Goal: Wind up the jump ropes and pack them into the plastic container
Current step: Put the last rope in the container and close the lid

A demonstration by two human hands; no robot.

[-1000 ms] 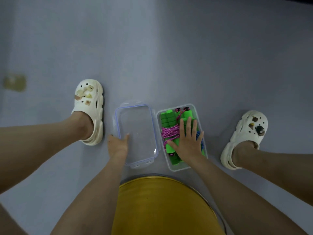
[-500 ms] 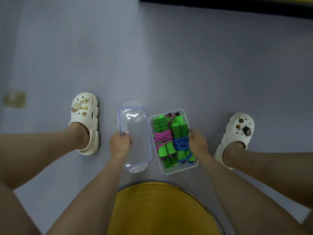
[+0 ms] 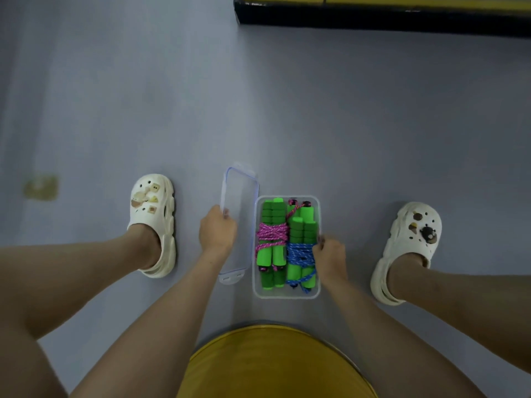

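As it lies open, the container (image 3: 287,296) holds 2 ropes (image 3: 271,234) — pink, blue.

A smooth grey-blue floor (image 3: 316,110) fills the frame, with a black, yellow-topped ledge (image 3: 373,21) at upper right, a yellowish patch (image 3: 40,187) at left and a yellow stool (image 3: 273,366) at bottom centre.

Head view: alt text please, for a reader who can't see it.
The left hand grips the clear lid, tilted up beside the open plastic container, whose right wall the right hand holds. Inside lie the pink rope and the blue rope, each wound round green handles, side by side. All on a grey floor between two white clogs.
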